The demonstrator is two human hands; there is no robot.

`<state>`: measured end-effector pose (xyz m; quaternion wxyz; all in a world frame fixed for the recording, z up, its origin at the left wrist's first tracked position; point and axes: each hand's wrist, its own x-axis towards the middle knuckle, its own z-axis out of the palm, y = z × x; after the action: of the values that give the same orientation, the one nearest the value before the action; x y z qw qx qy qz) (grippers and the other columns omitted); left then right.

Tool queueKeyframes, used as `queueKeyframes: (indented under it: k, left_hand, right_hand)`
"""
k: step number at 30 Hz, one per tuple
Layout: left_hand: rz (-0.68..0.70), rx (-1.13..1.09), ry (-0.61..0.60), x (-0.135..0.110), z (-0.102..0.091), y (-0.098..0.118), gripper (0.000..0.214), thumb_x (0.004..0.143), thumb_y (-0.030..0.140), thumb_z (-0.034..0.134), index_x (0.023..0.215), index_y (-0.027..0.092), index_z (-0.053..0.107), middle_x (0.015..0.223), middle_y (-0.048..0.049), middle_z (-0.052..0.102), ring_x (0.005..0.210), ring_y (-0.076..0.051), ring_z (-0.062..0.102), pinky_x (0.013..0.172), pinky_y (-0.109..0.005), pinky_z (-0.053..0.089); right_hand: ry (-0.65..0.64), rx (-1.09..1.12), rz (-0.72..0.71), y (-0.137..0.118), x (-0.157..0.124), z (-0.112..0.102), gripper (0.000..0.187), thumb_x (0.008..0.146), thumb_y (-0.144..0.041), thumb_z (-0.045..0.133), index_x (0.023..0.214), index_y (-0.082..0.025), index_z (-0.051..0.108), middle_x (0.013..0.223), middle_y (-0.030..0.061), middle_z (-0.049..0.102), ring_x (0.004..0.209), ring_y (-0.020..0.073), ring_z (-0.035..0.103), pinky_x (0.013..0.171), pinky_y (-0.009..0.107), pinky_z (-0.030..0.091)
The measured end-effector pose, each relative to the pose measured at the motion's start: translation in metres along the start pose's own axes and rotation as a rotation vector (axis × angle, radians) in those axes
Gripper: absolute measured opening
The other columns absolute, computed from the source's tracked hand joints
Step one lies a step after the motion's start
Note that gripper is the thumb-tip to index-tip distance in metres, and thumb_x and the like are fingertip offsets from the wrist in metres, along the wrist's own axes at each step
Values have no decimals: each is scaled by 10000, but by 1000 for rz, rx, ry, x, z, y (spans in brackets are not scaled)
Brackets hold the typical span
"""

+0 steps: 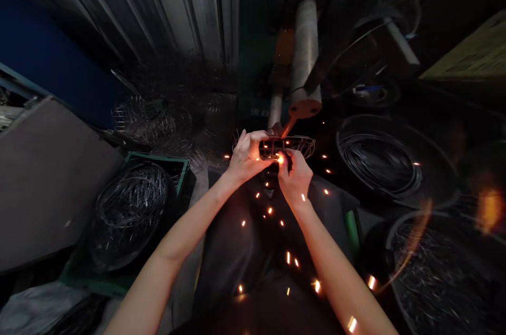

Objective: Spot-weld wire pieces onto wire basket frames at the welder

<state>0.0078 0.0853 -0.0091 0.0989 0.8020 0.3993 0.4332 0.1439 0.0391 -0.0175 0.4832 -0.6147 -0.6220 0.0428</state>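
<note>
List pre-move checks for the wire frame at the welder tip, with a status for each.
1. Left hand grips the wire frame: ok.
2. Right hand pinches the frame's near edge: ok.
3. Frame seated against the electrode tip: cannot tell, blurred.
4. No sparks flying: not ok, they scatter below the hands.
5. Hands and forearms covered: not ok, both bare.

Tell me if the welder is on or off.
On: an orange glow burns on the small oval wire frame held by the left hand and right hand, and sparks scatter below.
</note>
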Motion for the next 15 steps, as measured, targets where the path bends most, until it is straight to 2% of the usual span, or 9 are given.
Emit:
queueKeyframes:
  k: [2, 4, 6, 8, 10, 12, 13, 15]
  left_hand:
    - [5, 5, -3, 1, 0, 0, 579, 690, 296, 735, 1103, 219, 336, 1116, -59, 606, 1032, -193, 609, 1084, -530, 320]
    - [0, 7, -17, 1, -1, 0, 586, 684, 275, 735, 1103, 219, 329, 1131, -64, 596, 1041, -193, 602, 1082, -541, 314]
    - [-6, 0, -48, -4, -3, 1, 599, 668, 267, 740, 1106, 218, 333, 1135, -66, 590, 1047, -193, 595, 1083, -542, 307]
    - [-5, -17, -101, -13, -5, 5, 599, 650, 257, 741, 1100, 215, 348, 1113, -63, 595, 1040, -198, 596, 1081, -545, 305]
    - [-32, -38, -170, -25, -7, 13, 599, 638, 253, 737, 1105, 213, 363, 1095, -59, 598, 1029, -206, 601, 1082, -549, 305]
    - [-100, -46, -258, -35, -7, 27, 602, 644, 253, 718, 1138, 217, 374, 1095, -56, 598, 1029, -216, 601, 1084, -553, 306]
    - [-136, -43, -311, -39, -6, 35, 605, 654, 253, 705, 1162, 220, 378, 1107, -57, 597, 1035, -223, 599, 1085, -558, 303]
    - [-177, -35, -414, -44, -2, 51, 602, 682, 229, 673, 1210, 230, 384, 1162, -68, 587, 1099, -246, 574, 1092, -572, 286]
  right_hand:
    - [-1, 26, 23, -6, 0, -7, 322, 922, -410, 407, 926, -160, 610, 860, 81, 665, 792, 168, 625, 741, 300, 499]
    - [20, 16, 45, -10, -5, -29, 322, 905, -422, 447, 999, -163, 614, 931, 87, 670, 831, 173, 632, 765, 307, 502]
    - [74, -51, 65, -6, -18, -66, 335, 881, -426, 492, 1059, -170, 615, 987, 93, 668, 868, 187, 636, 797, 328, 502]
    - [121, -175, 127, 12, -38, -114, 356, 859, -437, 509, 1068, -173, 624, 1001, 104, 667, 902, 217, 637, 840, 366, 494]
    - [126, -353, 297, 44, -63, -167, 402, 825, -483, 513, 1053, -175, 636, 1006, 128, 667, 926, 264, 635, 863, 412, 485]
    - [103, -547, 562, 84, -91, -214, 430, 783, -525, 470, 984, -186, 641, 939, 157, 669, 905, 326, 634, 837, 478, 484]
    - [43, -651, 678, 102, -106, -233, 395, 738, -525, 469, 889, -200, 635, 819, 157, 662, 837, 354, 635, 797, 509, 485]
    - [-188, -765, 892, 133, -133, -260, 270, 645, -519, 494, 664, -254, 543, 565, 114, 574, 628, 371, 608, 677, 532, 490]
